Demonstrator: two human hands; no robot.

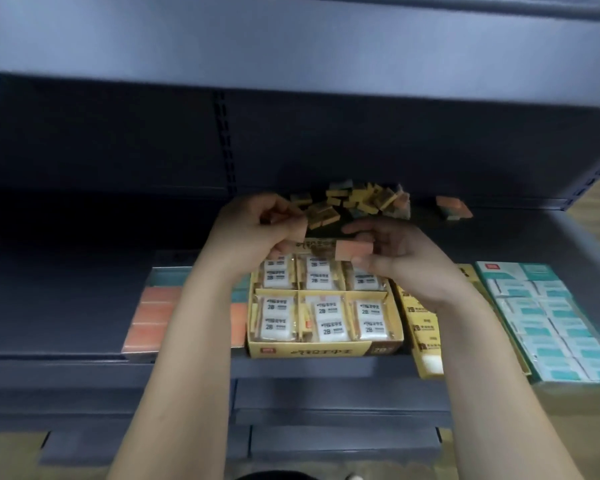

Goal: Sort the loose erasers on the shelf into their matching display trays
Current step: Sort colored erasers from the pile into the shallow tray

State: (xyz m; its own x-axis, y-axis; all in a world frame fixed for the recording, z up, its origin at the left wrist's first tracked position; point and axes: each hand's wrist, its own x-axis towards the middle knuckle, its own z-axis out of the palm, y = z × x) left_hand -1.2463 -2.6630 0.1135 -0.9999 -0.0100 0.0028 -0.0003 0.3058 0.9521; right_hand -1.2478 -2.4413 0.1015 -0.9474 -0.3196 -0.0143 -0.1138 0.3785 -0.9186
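Head view
Left hand (257, 233): its fingers curl round the first orange eraser (300, 230).
Right hand (399, 261): it pinches the second orange eraser (354, 249), at 4 o'clock from the first. The hands are near but apart.
Long side: the second orange eraser runs from 9 to 3 o'clock.
Loose pile (361, 202): at 12 o'clock from the hands, too blurred to count.
Trays: four in a row. They are the orange tray (149, 313), the yellow tray (326, 351), the thin yellow tray (426, 341) and the green tray (551, 323).

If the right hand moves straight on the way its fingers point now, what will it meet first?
The right hand likely meets the orange eraser pinched by the left hand, though depth is unclear.
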